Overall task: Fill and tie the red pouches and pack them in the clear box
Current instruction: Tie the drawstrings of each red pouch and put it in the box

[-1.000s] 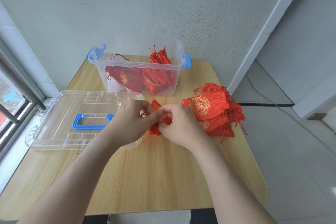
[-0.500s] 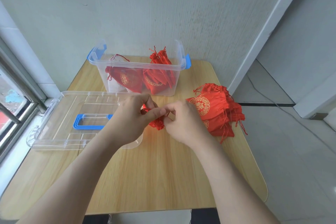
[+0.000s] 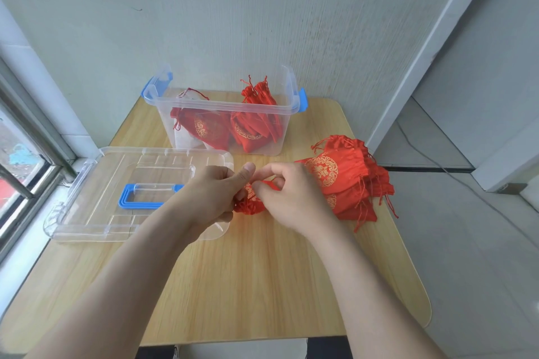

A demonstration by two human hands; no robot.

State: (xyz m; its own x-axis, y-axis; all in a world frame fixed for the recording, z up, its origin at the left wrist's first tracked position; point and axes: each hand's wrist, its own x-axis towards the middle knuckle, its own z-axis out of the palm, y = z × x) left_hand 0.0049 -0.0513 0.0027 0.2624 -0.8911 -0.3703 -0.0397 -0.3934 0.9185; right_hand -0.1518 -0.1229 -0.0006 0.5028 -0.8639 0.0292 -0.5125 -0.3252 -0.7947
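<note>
Red pouch [image 3: 250, 203] pinched between left hand [image 3: 210, 197] and right hand [image 3: 291, 198] above the tabletop [image 3: 262, 285], clear box [image 3: 224, 114] far behind, pouch pile [image 3: 350, 181] right, lid [image 3: 116, 183] left.

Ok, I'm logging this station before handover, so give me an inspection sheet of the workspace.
Surface: wooden table, pale, rounded corners.
Job's things: clear box at the back, lid off, red pouches inside; held pouch between the hands; pouch pile on the right.
Clutter: box lid lying flat on the left, blue handle.
Hands: left hand and right hand both pinch the held pouch.
Cables: thin line across the floor at right, possibly a cable.
Surroundings: wall behind; window on the left.
</note>
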